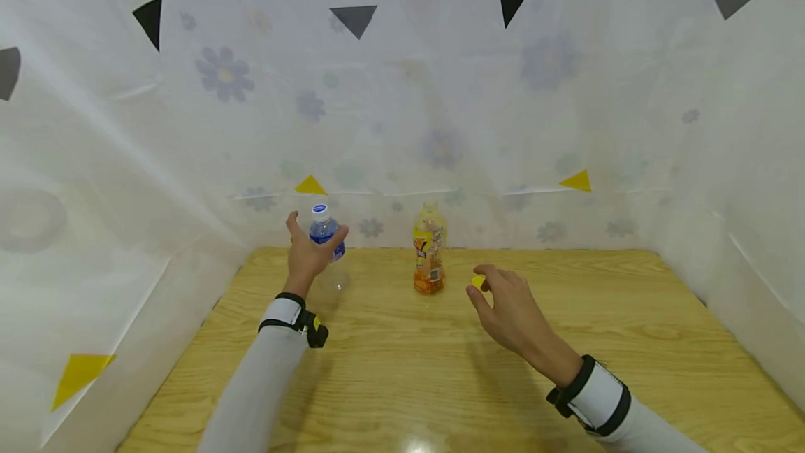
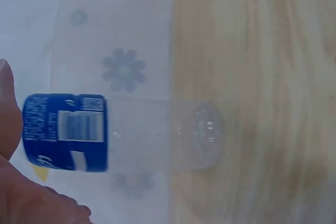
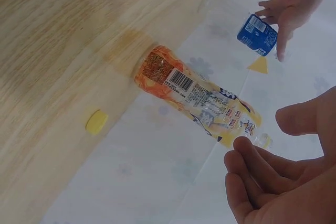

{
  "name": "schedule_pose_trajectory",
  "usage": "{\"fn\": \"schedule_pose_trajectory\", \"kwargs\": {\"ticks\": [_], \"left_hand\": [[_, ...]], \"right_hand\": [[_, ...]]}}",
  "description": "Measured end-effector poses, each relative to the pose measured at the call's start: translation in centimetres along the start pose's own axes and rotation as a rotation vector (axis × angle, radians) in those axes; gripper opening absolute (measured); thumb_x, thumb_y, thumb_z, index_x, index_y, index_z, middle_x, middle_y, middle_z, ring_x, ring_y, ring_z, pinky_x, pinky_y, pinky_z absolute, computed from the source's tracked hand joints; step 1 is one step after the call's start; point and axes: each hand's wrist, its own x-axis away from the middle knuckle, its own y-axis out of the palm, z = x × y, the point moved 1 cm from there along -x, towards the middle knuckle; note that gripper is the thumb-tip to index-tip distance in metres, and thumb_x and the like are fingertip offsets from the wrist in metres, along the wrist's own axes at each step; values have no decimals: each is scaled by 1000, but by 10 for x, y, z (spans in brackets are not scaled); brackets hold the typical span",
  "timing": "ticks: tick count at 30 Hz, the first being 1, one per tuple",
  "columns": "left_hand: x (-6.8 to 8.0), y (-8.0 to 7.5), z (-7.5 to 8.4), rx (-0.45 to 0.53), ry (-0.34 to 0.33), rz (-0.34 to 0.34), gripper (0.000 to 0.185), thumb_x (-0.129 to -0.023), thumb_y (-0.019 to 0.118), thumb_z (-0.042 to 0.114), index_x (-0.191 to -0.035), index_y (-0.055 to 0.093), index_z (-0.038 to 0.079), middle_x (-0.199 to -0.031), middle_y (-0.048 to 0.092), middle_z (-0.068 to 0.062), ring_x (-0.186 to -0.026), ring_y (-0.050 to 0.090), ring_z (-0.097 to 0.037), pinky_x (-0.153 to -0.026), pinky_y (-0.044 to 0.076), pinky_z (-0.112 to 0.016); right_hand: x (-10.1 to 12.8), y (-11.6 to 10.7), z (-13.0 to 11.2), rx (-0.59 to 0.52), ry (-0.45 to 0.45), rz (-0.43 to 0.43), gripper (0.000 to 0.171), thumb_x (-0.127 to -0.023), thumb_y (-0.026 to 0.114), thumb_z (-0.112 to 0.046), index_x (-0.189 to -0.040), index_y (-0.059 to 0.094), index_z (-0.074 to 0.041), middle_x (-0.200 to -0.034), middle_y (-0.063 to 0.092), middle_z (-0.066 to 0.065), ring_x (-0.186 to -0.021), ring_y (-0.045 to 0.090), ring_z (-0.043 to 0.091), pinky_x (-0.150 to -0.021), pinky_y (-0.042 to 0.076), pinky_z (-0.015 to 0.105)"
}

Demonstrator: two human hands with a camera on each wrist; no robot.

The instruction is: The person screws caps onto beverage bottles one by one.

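Observation:
A clear plastic bottle with a blue label and a white cap stands at the table's back left. Around its upper part spread the thumb and fingers of my left hand; whether they touch it is unclear. In the left wrist view the bottle's label and transparent base show. A bottle with a yellow and orange label stands uncapped near the back middle. To its right, a yellow bottle cap lies on the wood. My right hand hovers near that cap, fingers loosely bent, holding nothing.
The wood-grain table carries both bottles and the cap. Behind it and at its sides hangs a pale flower-print sheet with black, grey and yellow triangles. Wrist bands with small devices sit on both forearms.

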Motion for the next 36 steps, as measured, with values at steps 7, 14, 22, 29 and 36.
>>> {"fn": "schedule_pose_trajectory", "kwargs": {"ticks": [7,14,22,29,36], "left_hand": [[-6,-14,56,14,292,193,93,-93,70,46,-162,13,20,-163,26,-21,-148,27,-48,-119,10,-68],[9,5,112,78,537,232,75,-98,65,37,-159,26,17,-161,37,-14,-96,63,-44,-117,29,-59],[32,69,130,58,447,23,90,-92,70,51,-162,20,26,-61,38,-4,-41,29,-16,-43,29,-32],[47,123,106,133,280,-119,108,-85,79,51,-163,9,25,-62,54,-7,-49,49,-23,-54,44,-36],[55,157,78,165,166,-115,107,-83,82,46,-163,15,21,-112,72,-19,-97,70,-35,-87,56,-47]], "right_hand": [[2,2,1,-3,-12,10,34,-100,63,-18,-128,62,2,-96,69,12,-96,64,36,-96,42,62],[3,5,1,-6,4,6,32,-99,65,-17,-127,63,1,-94,69,11,-94,64,35,-97,42,61],[4,7,1,-4,20,-5,32,-100,64,-17,-127,63,1,-96,70,12,-95,63,34,-96,43,60],[5,10,3,-7,13,-11,33,-100,64,-18,-126,63,2,-97,70,13,-95,64,34,-93,44,59],[4,12,4,8,-6,-6,33,-99,64,-18,-126,63,2,-98,71,13,-96,65,33,-94,45,61]]}}
